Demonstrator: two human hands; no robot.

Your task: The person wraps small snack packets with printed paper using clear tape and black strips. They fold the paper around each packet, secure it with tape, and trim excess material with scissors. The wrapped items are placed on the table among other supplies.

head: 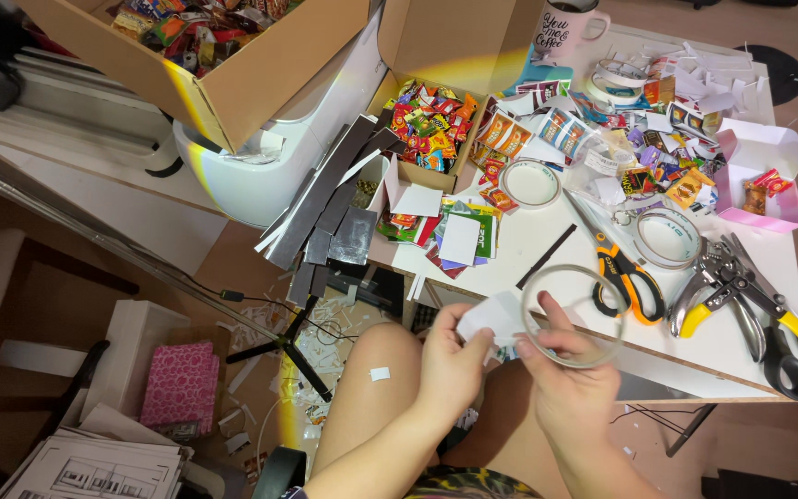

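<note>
Now left fingers [484, 344] pinch a white card [491, 317]; right fingers [539, 346] grip a clear tape ring [573, 316].

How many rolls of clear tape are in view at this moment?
3 clearly: one tape roll held in the right hand, one lying flat at the table's middle, one beside the orange-handled scissors. More may be buried in the scraps near the mug.

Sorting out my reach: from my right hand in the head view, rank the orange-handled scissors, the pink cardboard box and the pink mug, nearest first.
1. Orange-handled scissors, just right of the right hand.
2. Pink cardboard box, far right.
3. Pink mug, table's far edge.
</note>
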